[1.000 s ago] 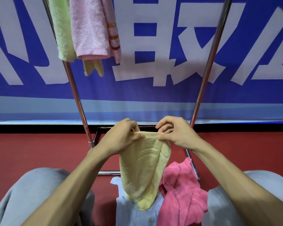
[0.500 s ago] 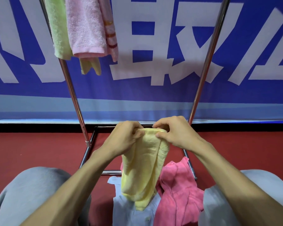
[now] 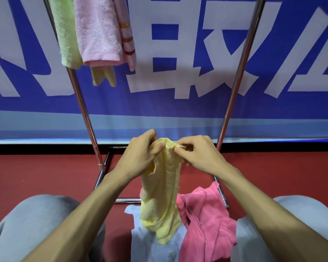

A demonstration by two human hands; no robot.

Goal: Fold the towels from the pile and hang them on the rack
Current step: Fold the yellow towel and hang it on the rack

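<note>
1. Head view is looking down on two hands meeting at the top edge of a pale yellow towel [image 3: 162, 195], held up in front of the base of the metal rack [image 3: 235, 87].
2. The left hand [image 3: 140, 157] is pinching the bunched top edge between its thumb and curled fingers.
3. The right hand [image 3: 199, 157] is pinching the same edge just beside it, fingers curled.
4. The pale yellow towel is hanging in a narrow fold, its lower end lying on the pile.
5. A light blue towel [image 3: 153, 248] and a bright pink towel [image 3: 206, 224] are lying on the red floor [image 3: 36, 176].
6. A green towel [image 3: 66, 35], a light pink towel [image 3: 98, 31] and a yellow cloth [image 3: 102, 78] are hanging on the rack at upper left.
7. Grey knees [image 3: 36, 224] are flanking the pile, with a blue banner [image 3: 193, 106] hanging behind.
</note>
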